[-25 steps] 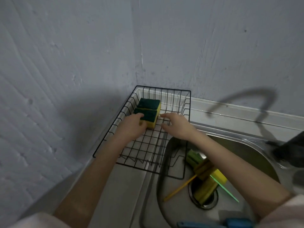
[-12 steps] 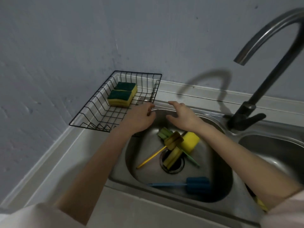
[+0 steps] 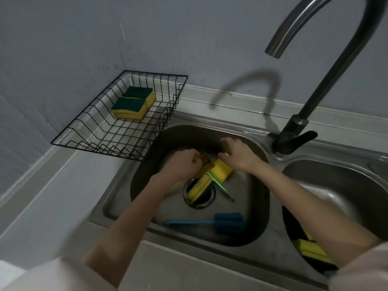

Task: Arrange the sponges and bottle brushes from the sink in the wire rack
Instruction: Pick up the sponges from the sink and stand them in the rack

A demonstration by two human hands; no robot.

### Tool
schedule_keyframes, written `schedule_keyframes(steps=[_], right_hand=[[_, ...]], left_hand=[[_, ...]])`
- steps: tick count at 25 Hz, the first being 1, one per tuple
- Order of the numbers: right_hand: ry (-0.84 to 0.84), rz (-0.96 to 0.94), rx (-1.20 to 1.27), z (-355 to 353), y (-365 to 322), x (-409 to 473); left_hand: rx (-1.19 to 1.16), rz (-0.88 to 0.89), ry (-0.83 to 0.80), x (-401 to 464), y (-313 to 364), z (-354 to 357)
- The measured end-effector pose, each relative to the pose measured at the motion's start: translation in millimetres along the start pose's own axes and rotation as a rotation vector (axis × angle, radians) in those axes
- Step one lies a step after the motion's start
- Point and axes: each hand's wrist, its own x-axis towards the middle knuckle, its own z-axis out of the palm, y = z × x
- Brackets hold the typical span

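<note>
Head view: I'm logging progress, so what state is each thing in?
wire rack: holds two sponges
left hand: curled, gripping a sponge
right hand: fingers on yellow sponge
blue bottle brush: lying in sink
faucet: no water running

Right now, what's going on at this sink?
A person is clearing sponges and brushes out of the left sink basin into the wire rack, where two sponges already sit. Both hands are down by the drain: the left hand grips something there, the right hand rests on a yellow sponge. A blue bottle brush lies untouched.
</note>
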Motion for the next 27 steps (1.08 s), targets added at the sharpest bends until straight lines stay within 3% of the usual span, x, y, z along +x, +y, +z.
schedule_keyframes(steps=[5, 11, 15, 21, 27], right_hand=[[-0.089, 0.119, -0.021, 27.7, 35.7, 26.2], [-0.177, 0.214, -0.04, 61.9, 63.2, 58.4], [-0.164, 0.204, -0.188, 74.5, 73.9, 74.1], [-0.268, 0.055, -0.414, 85.3, 79.7, 96.3], [-0.263, 0.166, -0.469, 85.3, 83.6, 93.1]], left_hand=[[-0.086, -0.104, -0.147, 20.6, -22.3, 50.0], [0.021, -0.184, -0.258, 53.2, -60.6, 94.9], [0.091, -0.229, -0.324, 65.0, -75.9, 119.8], [0.068, -0.293, -0.271, 70.9, -77.8, 142.6], [0.065, -0.302, -0.241, 71.4, -78.4, 143.4]])
